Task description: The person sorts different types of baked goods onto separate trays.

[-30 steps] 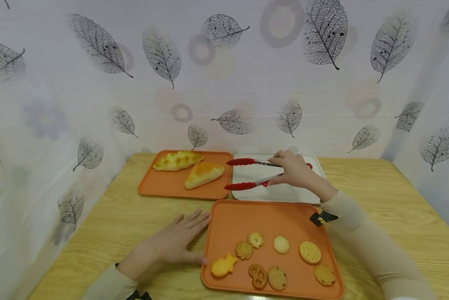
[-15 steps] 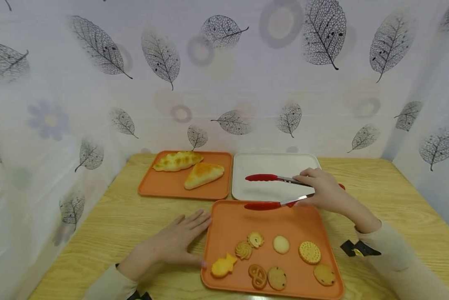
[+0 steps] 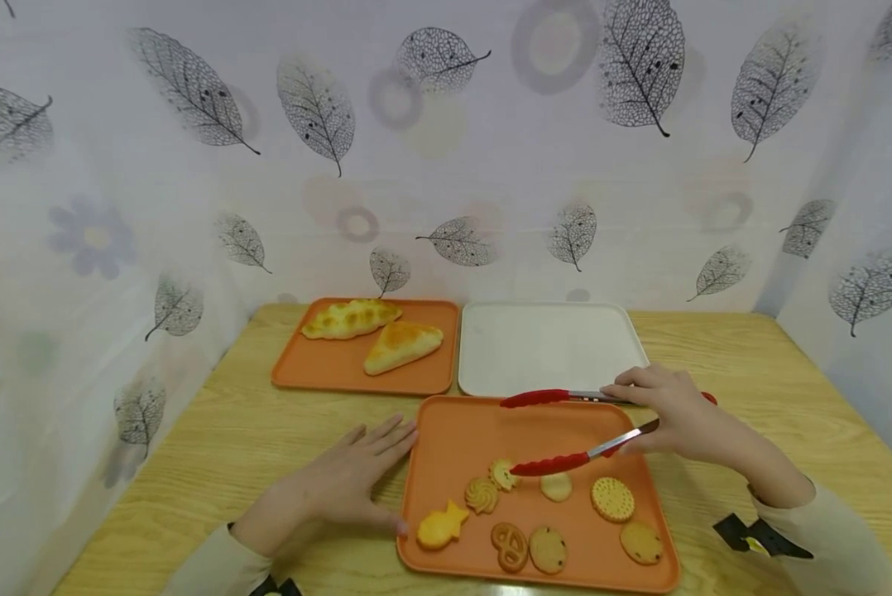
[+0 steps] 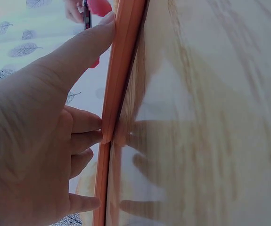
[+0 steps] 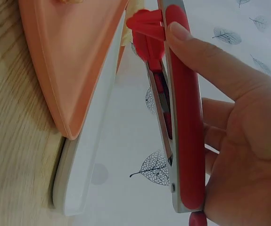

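Note:
My right hand (image 3: 680, 418) grips a pair of red-tipped metal tongs (image 5: 187, 113), whose arms are spread apart. In the head view the tongs reach over the large orange tray (image 3: 453, 430), one red tip overlapping a flower-shaped cookie (image 3: 502, 474) and a round pale cookie (image 3: 556, 487). My left hand (image 3: 342, 484) lies with fingers spread at this tray's left edge, thumb and fingertips right at the rim. On the tray are also a swirl cookie (image 3: 481, 495), a fish-shaped cookie (image 3: 442, 525), a pretzel (image 3: 509, 546) and several round cookies (image 3: 613, 499).
Behind, a smaller orange tray (image 3: 327, 374) holds a braided loaf (image 3: 351, 319) and a triangular bread (image 3: 403, 347). A white tray (image 3: 550, 348) stands beside it, at the large tray's far edge. A leaf-patterned curtain (image 3: 446, 165) encloses the wooden table (image 3: 721, 364).
My right hand has brought the tongs from over the white tray toward me and rightward, down over the cookies. The left hand stays at the tray's edge.

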The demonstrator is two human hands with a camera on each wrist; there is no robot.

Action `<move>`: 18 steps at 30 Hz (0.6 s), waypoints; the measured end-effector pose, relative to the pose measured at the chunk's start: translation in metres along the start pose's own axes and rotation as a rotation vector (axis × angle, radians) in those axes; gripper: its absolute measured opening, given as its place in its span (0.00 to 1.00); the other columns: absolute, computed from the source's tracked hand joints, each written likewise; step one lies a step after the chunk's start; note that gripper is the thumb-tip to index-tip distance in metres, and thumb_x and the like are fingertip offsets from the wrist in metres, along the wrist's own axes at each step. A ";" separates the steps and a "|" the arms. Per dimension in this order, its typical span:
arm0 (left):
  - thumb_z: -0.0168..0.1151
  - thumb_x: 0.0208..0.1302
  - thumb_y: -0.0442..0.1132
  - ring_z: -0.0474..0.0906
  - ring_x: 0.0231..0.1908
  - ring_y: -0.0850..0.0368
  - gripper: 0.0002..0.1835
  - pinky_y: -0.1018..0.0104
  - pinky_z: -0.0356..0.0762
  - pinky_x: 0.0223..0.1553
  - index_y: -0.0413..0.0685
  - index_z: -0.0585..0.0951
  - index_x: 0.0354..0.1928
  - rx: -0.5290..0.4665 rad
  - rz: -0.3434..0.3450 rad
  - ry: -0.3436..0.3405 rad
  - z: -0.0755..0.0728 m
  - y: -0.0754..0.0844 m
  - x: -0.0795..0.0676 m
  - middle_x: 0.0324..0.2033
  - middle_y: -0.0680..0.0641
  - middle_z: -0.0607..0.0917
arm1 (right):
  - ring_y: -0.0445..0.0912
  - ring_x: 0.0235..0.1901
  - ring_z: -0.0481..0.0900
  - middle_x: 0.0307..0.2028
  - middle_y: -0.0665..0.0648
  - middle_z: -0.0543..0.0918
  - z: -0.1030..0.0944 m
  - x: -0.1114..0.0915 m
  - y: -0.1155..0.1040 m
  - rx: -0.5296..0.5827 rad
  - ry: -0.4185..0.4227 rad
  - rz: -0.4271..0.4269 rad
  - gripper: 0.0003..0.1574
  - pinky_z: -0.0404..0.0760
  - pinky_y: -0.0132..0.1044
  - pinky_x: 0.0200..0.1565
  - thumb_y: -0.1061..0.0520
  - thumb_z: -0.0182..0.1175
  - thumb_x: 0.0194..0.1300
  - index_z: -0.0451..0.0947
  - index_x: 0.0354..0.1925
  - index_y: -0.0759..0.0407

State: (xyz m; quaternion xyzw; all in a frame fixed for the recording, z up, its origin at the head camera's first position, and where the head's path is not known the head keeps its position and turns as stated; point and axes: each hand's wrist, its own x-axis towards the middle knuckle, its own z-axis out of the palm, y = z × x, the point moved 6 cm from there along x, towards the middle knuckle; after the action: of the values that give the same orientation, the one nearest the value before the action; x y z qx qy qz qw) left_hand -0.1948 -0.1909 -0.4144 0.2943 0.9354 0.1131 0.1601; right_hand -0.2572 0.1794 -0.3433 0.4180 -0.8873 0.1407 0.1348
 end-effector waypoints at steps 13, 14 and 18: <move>0.57 0.51 0.77 0.36 0.78 0.52 0.60 0.36 0.45 0.73 0.55 0.45 0.78 -0.031 0.005 -0.007 0.001 0.000 -0.001 0.78 0.53 0.43 | 0.39 0.43 0.73 0.45 0.43 0.80 0.004 -0.001 -0.018 -0.022 -0.046 -0.042 0.41 0.60 0.37 0.40 0.40 0.78 0.36 0.84 0.51 0.50; 0.57 0.51 0.77 0.36 0.78 0.52 0.60 0.36 0.46 0.73 0.55 0.45 0.78 -0.031 0.007 -0.006 0.001 -0.001 -0.001 0.78 0.53 0.43 | 0.39 0.43 0.73 0.44 0.42 0.80 0.005 -0.001 -0.019 -0.030 -0.047 -0.047 0.40 0.61 0.37 0.40 0.39 0.78 0.36 0.84 0.51 0.49; 0.56 0.51 0.77 0.36 0.78 0.52 0.60 0.35 0.46 0.72 0.56 0.45 0.78 -0.033 0.008 -0.004 0.002 -0.001 0.000 0.78 0.53 0.43 | 0.38 0.43 0.73 0.44 0.42 0.80 0.004 -0.001 -0.023 -0.052 -0.041 -0.058 0.39 0.61 0.36 0.40 0.39 0.78 0.36 0.84 0.50 0.49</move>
State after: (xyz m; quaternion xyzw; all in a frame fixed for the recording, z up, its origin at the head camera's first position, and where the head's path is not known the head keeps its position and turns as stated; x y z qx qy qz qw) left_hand -0.1944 -0.1919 -0.4162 0.2956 0.9319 0.1286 0.1662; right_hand -0.2395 0.1647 -0.3443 0.4428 -0.8806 0.1049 0.1317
